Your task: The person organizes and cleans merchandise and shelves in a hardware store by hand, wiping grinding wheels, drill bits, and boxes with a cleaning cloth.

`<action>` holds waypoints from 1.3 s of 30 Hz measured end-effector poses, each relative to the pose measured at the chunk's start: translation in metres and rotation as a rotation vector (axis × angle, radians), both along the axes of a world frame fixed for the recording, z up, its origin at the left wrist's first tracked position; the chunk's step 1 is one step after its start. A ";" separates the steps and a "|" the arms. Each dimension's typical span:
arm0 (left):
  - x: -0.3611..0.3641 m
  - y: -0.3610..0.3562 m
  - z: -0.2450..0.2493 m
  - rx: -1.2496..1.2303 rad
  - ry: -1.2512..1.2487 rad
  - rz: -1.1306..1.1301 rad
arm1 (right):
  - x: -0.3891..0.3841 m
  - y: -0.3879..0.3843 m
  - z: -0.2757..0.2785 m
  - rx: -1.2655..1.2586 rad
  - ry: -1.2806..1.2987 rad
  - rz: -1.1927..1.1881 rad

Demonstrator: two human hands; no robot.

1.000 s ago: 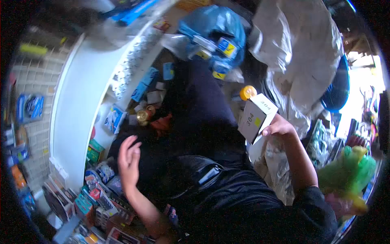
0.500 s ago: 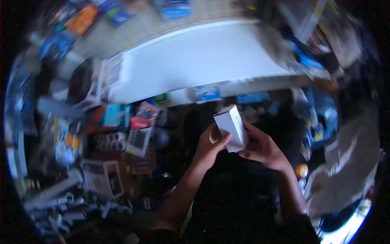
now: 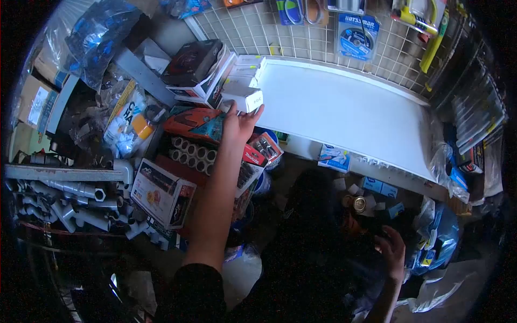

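In the head view, a small white box [image 3: 245, 100] with dark printing on its end is at the left end of the white shelf [image 3: 334, 99]. My left hand [image 3: 237, 125] reaches up and grips it from below, fingers closed around its near side. Other white boxes [image 3: 245, 72] stand right behind it, beside a stack with a black box [image 3: 195, 62]. My right hand [image 3: 391, 248] hangs low at the right, near the plastic-wrapped blue goods, with its bent fingers apart and nothing in them.
Wire mesh [image 3: 312, 46] with hanging packaged tools rises behind the shelf. Below left lie a carton [image 3: 160, 195], a bundle of tubes [image 3: 193, 155] and grey pipe fittings [image 3: 89, 202]. Plastic-wrapped blue goods [image 3: 442, 234] are at the lower right.
The white box went from between both hands, in front of my body, to the shelf's left end in my left hand. My right hand let go and dropped to the right.
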State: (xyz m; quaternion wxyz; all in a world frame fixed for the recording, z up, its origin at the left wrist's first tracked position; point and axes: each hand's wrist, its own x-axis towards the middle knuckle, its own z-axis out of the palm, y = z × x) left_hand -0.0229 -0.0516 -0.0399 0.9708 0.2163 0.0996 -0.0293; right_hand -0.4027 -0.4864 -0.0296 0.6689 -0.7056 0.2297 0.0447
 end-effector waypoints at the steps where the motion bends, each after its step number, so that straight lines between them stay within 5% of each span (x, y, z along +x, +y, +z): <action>1: 0.018 0.007 -0.017 -0.102 -0.009 -0.027 | -0.006 -0.006 -0.006 -0.001 0.018 -0.019; 6: 0.051 -0.004 -0.037 0.224 0.089 0.350 | -0.050 -0.032 -0.010 -0.111 0.078 -0.260; 11: 0.080 0.008 -0.067 0.322 0.200 0.467 | -0.149 -0.093 -0.046 -0.192 0.164 -0.337; 17: 0.085 0.017 -0.062 0.262 0.370 0.419 | -0.272 -0.084 -0.117 0.440 0.199 -0.641; 19: 0.092 0.016 -0.063 0.235 0.368 0.442 | -0.329 -0.084 -0.169 0.439 0.343 -0.609; 23: 0.098 0.010 -0.056 0.390 0.475 0.495 | -0.310 -0.058 -0.197 0.450 0.490 -0.644; 28: 0.092 0.002 -0.033 0.130 0.509 0.535 | -0.274 -0.044 -0.210 0.469 0.493 -0.640; 31: 0.104 0.011 -0.048 0.179 0.396 0.507 | -0.266 -0.039 -0.215 0.480 0.491 -0.638; 35: 0.070 -0.007 -0.049 0.721 0.245 0.410 | -0.263 -0.037 -0.221 0.500 0.485 -0.641; 37: 0.062 -0.008 -0.047 1.062 0.362 0.366 | -0.264 -0.037 -0.222 0.508 0.489 -0.641; 39: 0.063 -0.003 -0.054 1.168 0.306 0.362 | -0.266 -0.035 -0.224 0.511 0.494 -0.633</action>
